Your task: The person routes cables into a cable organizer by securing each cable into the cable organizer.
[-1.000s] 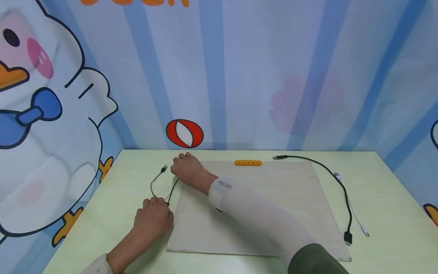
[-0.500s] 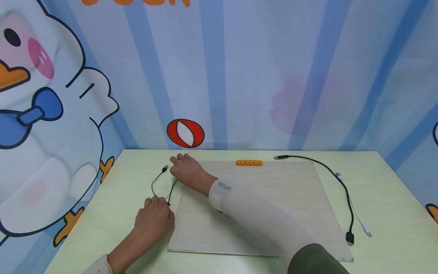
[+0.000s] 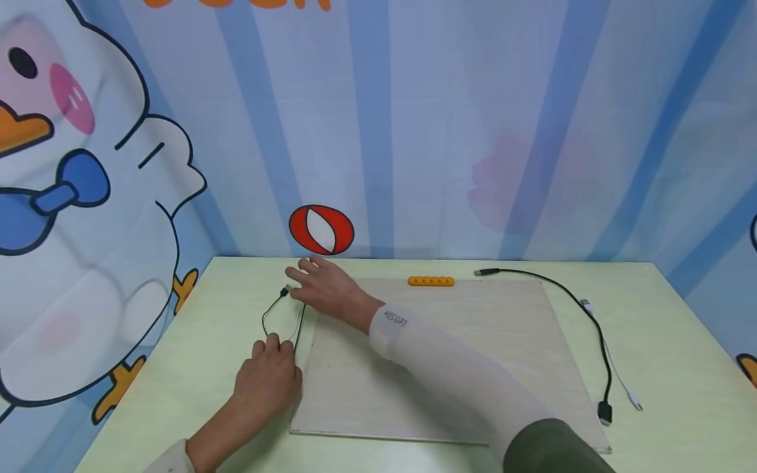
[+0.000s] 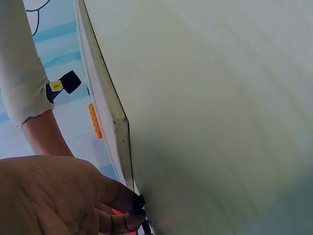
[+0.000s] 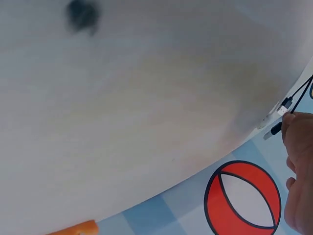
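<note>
Head view: a thin black cable (image 3: 299, 328) lies on the worktop (image 3: 183, 355) just left of the board (image 3: 414, 404), between our left hand (image 3: 267, 378) and our right hand (image 3: 328, 289). In the left wrist view, our left thumb and finger pinch a small dark part, which we take to be this cable. Our right hand has its fingers spread; a dark plug (image 5: 275, 129) shows beside it, though we cannot tell whether they touch. The USB plug (image 3: 285, 290) sits just left of those fingers.

To work neatly, we should use the left pinch as an anchor and move the ends by their plugs, not the wire, so nothing kinks. The board's left edge is close and could snag a loop. Our room for moving is to the left; the backdrop (image 3: 432, 144) limits reach beyond the far edge. The orange strip (image 3: 431, 281) and thick black cable (image 3: 598, 328) are well apart from both hands.
</note>
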A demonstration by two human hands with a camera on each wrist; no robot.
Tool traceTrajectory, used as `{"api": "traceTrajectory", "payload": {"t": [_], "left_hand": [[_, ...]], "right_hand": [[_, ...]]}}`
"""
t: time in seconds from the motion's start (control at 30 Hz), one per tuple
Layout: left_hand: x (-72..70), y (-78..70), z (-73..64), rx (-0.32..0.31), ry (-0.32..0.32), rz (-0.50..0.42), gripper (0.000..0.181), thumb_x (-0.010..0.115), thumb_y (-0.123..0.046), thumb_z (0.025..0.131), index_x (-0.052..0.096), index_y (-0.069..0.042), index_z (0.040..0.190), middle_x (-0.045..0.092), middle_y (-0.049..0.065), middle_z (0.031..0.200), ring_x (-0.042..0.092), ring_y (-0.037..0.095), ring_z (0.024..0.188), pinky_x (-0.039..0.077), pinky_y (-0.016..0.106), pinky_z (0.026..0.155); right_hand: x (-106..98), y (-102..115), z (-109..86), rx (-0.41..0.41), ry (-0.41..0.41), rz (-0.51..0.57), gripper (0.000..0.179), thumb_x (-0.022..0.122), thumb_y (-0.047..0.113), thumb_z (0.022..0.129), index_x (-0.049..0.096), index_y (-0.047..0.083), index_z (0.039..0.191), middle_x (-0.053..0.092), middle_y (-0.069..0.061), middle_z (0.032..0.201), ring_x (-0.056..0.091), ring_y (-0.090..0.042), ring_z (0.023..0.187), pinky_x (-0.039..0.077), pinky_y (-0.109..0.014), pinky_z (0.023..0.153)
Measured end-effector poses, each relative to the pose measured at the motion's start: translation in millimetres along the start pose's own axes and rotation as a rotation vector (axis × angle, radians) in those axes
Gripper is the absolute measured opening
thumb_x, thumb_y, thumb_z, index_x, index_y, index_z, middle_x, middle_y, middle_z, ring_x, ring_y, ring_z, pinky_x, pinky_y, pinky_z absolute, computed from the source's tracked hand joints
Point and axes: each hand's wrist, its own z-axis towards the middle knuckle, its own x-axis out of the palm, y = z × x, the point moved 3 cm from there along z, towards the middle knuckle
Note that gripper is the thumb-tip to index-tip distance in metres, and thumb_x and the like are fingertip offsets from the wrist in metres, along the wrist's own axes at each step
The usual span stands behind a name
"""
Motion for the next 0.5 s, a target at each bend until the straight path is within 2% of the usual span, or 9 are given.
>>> {"api": "traceTrajectory", "payload": {"t": [0.1, 0.2, 0.37, 0.5], "left_hand": [[1.8, 0.9, 0.6, 0.002, -0.007, -0.009, 0.017, 0.071, -0.01, 0.101, 0.065, 0.005, 0.104, 0.053, 0.019, 0.1, 0.047, 0.033, 0.089, 0.051, 0.047, 0.061], [-1.6, -1.5, -0.8, 0.011, -0.011, -0.011, 0.015, 0.071, -0.01, 0.101, 0.066, 0.004, 0.104, 0.053, 0.019, 0.102, 0.048, 0.033, 0.089, 0.052, 0.047, 0.061], [-12.1, -9.5, -3.1, 0.023, -0.008, 0.029, 0.017, 0.074, -0.013, 0.102, 0.068, 0.002, 0.108, 0.053, 0.019, 0.106, 0.051, 0.032, 0.09, 0.054, 0.046, 0.063], [-16.7, -12.6, -3.6, 0.029, -0.03, 0.041, 0.016, 0.075, -0.013, 0.102, 0.068, 0.001, 0.108, 0.053, 0.019, 0.106, 0.052, 0.032, 0.089, 0.054, 0.046, 0.063]], "right_hand": [[1, -4, -4.3, -0.018, 0.018, -0.009, 0.037, 0.066, 0.022, 0.115, 0.07, 0.039, 0.147, 0.049, 0.003, 0.174, 0.05, -0.021, 0.158, 0.039, -0.038, 0.134], [2, -8, -10.2, -0.032, 0.015, -0.03, 0.039, 0.066, 0.023, 0.115, 0.066, 0.038, 0.15, 0.043, 0.003, 0.181, 0.04, -0.022, 0.169, 0.032, -0.042, 0.139], [2, -15, -17.9, -0.059, 0.016, -0.074, 0.044, 0.067, 0.022, 0.115, 0.06, 0.039, 0.155, 0.039, 0.004, 0.184, 0.034, -0.022, 0.173, 0.027, -0.045, 0.141], [4, -22, -22.0, -0.068, 0.054, -0.066, 0.053, 0.068, 0.02, 0.115, 0.053, 0.039, 0.161, 0.035, 0.003, 0.186, 0.031, -0.023, 0.174, 0.024, -0.045, 0.143]]}}
